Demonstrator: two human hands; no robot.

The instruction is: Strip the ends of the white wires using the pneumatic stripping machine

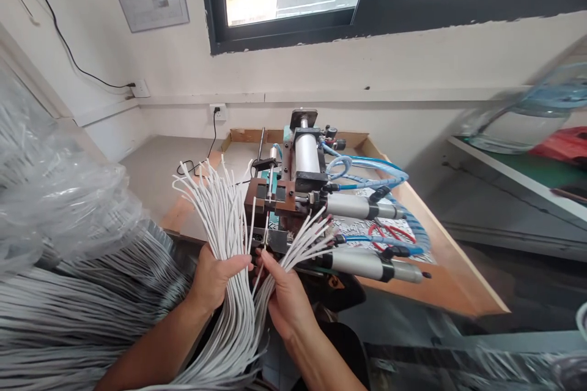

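Note:
My left hand [220, 278] is closed round a thick bundle of white wires [229, 226], whose upper ends fan out above it. A smaller bundle of white wires [305, 241] is held in my right hand [284, 293], its thumb and forefinger pinched near a single wire in front of the machine. Both hands are close together, just below the brown block [257, 195] of a pneumatic machine [307, 155]. The lengths of both bundles hang down between my forearms. Some of my fingers are hidden behind the wires.
Large piles of grey-white wires [92, 311] lie at the left, partly under clear plastic [59, 195]. Silver cylinders [362, 265] and blue hoses [389, 171] extend right from the machine. A wooden tray edge [440, 232] surrounds scraps. A shelf [518, 177] holds a large bottle [527, 115].

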